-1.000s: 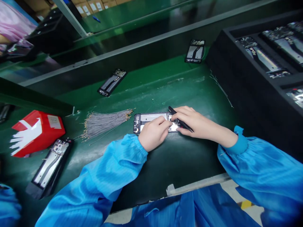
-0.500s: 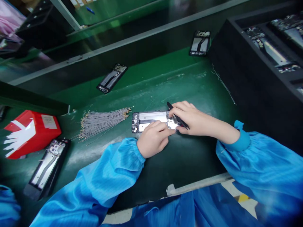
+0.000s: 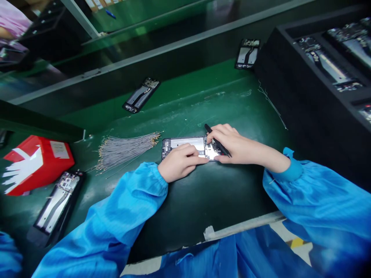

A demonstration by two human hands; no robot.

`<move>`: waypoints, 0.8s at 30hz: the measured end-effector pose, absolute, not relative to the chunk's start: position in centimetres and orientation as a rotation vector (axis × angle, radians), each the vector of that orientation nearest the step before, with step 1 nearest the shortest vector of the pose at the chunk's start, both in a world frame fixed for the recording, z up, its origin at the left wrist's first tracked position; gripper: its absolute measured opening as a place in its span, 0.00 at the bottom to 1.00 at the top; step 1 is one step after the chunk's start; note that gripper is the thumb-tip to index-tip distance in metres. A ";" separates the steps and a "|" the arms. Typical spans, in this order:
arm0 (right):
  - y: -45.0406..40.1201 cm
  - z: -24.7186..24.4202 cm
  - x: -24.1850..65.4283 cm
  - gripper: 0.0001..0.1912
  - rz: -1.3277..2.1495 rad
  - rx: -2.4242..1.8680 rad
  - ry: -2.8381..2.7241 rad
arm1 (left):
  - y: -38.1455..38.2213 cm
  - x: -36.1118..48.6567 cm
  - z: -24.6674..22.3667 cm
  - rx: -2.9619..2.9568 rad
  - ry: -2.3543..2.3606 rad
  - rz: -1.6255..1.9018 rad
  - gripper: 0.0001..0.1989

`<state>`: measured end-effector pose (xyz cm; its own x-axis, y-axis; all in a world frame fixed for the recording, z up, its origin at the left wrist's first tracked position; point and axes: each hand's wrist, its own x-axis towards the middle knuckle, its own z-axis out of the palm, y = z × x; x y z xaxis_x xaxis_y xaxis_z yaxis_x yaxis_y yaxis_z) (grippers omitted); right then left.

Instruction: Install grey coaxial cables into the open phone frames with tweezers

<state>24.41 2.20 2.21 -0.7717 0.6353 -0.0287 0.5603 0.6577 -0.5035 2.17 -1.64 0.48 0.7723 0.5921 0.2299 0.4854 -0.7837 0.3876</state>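
An opened phone (image 3: 188, 141) lies lengthwise on the green bench, its silver battery bay and circuit board exposed. My left hand (image 3: 179, 163) rests over its lower edge, fingers curled, with the index finger reaching along that edge to the board. At the right end, my right hand (image 3: 232, 143) grips the phone between thumb and fingertips. That same hand also holds black tweezers (image 3: 221, 147) slantwise under the palm. Left of the phone lies a bundle of thin grey cables (image 3: 127, 150) with gold-coloured ends. Part of the board is hidden by my fingers.
Similar opened phones lie at the back middle (image 3: 141, 95), back right (image 3: 247, 54) and left (image 3: 58, 202). A red box (image 3: 55, 166) stands at the left. A black tray (image 3: 290, 88) with phones rises at the right, beside loose thin wires (image 3: 272, 103).
My left hand has slid left along the phone, uncovering more of the board's lower edge. My right hand keeps its grip on the phone and tweezers.
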 end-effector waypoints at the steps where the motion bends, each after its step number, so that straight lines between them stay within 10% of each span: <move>1: 2.3 2.2 24.4 0.16 0.749 -0.995 -2.727 | -1.6 2.2 0.4 2.670 0.825 0.506 0.14; 24: 3.0 3.7 22.5 0.18 0.714 -1.163 -2.909 | -1.7 2.4 0.3 2.743 0.766 0.600 0.13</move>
